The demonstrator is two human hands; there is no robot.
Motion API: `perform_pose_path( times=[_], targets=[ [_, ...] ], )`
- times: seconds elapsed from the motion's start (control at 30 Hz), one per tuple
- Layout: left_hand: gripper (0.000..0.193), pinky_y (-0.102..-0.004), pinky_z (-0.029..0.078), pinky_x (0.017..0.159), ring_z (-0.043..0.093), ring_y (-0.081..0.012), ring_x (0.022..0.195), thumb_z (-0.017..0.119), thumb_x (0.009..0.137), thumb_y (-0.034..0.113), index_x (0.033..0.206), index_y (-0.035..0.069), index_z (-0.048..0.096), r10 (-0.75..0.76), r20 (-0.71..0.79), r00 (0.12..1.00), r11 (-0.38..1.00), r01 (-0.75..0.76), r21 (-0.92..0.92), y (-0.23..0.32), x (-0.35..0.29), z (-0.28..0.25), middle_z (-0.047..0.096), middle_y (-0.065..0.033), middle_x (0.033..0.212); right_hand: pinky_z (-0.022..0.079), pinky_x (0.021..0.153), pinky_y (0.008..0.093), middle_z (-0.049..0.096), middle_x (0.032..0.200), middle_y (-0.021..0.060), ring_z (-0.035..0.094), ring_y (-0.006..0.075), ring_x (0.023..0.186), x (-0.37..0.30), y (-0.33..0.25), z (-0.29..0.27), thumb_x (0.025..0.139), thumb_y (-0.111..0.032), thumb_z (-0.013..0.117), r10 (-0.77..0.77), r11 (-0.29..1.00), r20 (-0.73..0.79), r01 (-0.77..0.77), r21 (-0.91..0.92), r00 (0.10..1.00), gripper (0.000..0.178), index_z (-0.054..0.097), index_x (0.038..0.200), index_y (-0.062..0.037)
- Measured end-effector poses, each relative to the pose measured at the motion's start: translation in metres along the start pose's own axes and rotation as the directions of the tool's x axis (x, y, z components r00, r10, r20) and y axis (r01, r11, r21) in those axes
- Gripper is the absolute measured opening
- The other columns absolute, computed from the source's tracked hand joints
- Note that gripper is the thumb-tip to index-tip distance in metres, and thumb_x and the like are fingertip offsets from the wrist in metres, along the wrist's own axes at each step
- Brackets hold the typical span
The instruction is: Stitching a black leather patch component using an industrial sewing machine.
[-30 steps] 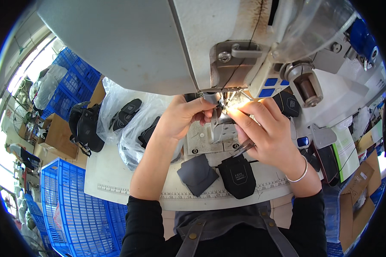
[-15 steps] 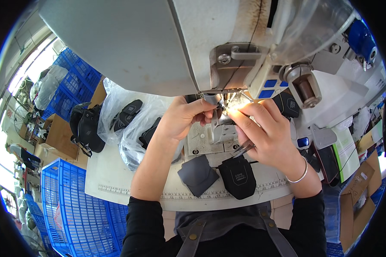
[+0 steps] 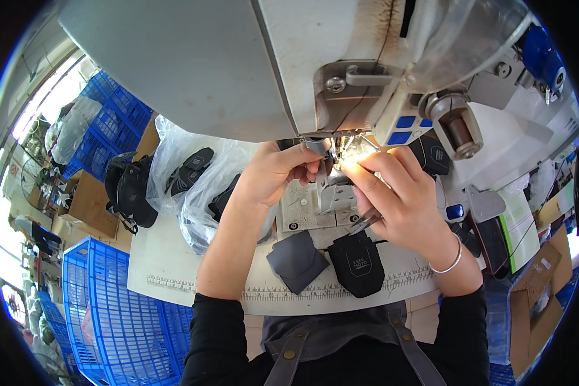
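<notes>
My left hand [image 3: 273, 172] is closed in a pinch at the left of the lit needle area [image 3: 352, 151] of a sewing machine [image 3: 193, 71]. Its thumb lies against a small grey metal piece [image 3: 317, 147], and whatever the fingertips hold is hidden. On the right, the thumb and forefinger of my right hand [image 3: 399, 199] come together in the glare beside the needle. Thread snips [image 3: 365, 222] are tucked in that palm, their two metal points sticking out. Below lie a folded grey fabric piece [image 3: 297, 262] and a black fabric pouch [image 3: 356, 264].
A ruler strip [image 3: 302, 293] runs along the front of the pale table. Clear plastic bags [image 3: 202, 219] with black pouches lie at the left, above a blue crate [image 3: 119, 309]. A thread spool [image 3: 458, 134] hangs at the right, and cardboard boxes [image 3: 537, 309] stand lower right.
Both hands keep nearly the same place at the needle, with only slight finger shifts. The pouch and the grey fabric have not moved on the table.
</notes>
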State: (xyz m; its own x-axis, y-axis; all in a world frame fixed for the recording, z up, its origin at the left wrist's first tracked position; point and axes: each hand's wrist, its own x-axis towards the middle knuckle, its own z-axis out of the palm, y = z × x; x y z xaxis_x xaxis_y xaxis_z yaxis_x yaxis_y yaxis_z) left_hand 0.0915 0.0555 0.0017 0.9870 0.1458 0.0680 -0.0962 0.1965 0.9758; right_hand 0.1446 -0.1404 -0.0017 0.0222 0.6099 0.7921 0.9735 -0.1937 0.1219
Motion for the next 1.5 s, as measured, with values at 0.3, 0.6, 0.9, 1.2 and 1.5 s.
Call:
perform_pose_path(
  times=[0.3, 0.6, 0.9, 1.2, 1.5],
  targets=[
    [0.022, -0.0212, 0.036, 0.045, 0.051, -0.0095, 0.052, 0.066, 0.076, 0.021, 0.066, 0.003, 0.059, 0.022, -0.016, 1.0, 0.999, -0.023, -0.031, -0.003, -0.002, 0.003, 0.055, -0.0026, 0.061, 0.046, 0.055, 0.0253, 0.051, 0.089, 0.004, 0.052, 0.0193, 0.074, 0.0, 0.0, 0.0, 0.052, -0.004, 0.065, -0.002, 1.0, -0.011, 0.002, 0.005, 1.0, 0.038, 0.058, 0.089, -0.0018],
    [0.012, -0.0217, 0.037, 0.043, 0.051, -0.0103, 0.052, 0.06, 0.076, 0.012, 0.072, 0.001, 0.057, 0.037, -0.024, 0.999, 0.999, -0.037, -0.009, -0.005, -0.003, 0.003, 0.054, -0.0043, 0.061, 0.047, 0.058, 0.0307, 0.053, 0.088, 0.0062, 0.052, 0.0247, 0.07, -0.001, -0.002, -0.001, 0.053, 0.001, 0.065, 0.047, 0.996, 0.019, -0.049, 0.073, 0.999, 0.042, 0.06, 0.095, -0.0023],
    [0.008, -0.0209, 0.039, 0.043, 0.052, -0.0106, 0.051, 0.055, 0.078, 0.008, 0.078, 0.001, 0.057, 0.041, -0.018, 0.999, 0.999, -0.04, 0.033, 0.0, -0.004, 0.006, 0.055, -0.0049, 0.062, 0.047, 0.053, 0.0245, 0.05, 0.089, 0.0052, 0.052, 0.0192, 0.076, 0.0, 0.0, -0.001, 0.051, -0.003, 0.065, -0.007, 1.0, 0.001, 0.007, 0.013, 1.0, 0.04, 0.059, 0.09, -0.0001],
    [0.018, -0.0192, 0.042, 0.049, 0.055, -0.008, 0.058, 0.064, 0.08, 0.018, 0.086, 0.001, 0.061, 0.139, -0.186, 0.973, 0.965, -0.09, 0.247, 0.001, -0.045, -0.027, 0.062, -0.0051, 0.073, 0.044, 0.05, 0.0289, 0.057, 0.08, 0.0063, 0.055, 0.0216, 0.062, 0.0, 0.006, -0.016, 0.067, -0.01, 0.067, -0.036, 0.939, -0.169, 0.091, 0.331, 0.985, 0.023, 0.057, 0.087, -0.0024],
    [0.033, -0.0243, 0.047, 0.053, 0.059, -0.0188, 0.065, 0.065, 0.055, 0.008, 0.087, 0.002, 0.066, 0.738, 0.546, 0.398, -0.252, -0.588, 0.769, -0.018, -0.095, -0.007, 0.062, -0.0094, 0.086, 0.033, 0.044, 0.0228, 0.047, 0.053, 0.0029, 0.043, 0.0107, 0.045, -0.021, -0.03, -0.028, 0.078, -0.015, 0.064, 0.219, 0.491, 0.569, -0.593, 0.638, 0.793, 0.018, 0.055, 0.087, -0.0012]
  ],
)
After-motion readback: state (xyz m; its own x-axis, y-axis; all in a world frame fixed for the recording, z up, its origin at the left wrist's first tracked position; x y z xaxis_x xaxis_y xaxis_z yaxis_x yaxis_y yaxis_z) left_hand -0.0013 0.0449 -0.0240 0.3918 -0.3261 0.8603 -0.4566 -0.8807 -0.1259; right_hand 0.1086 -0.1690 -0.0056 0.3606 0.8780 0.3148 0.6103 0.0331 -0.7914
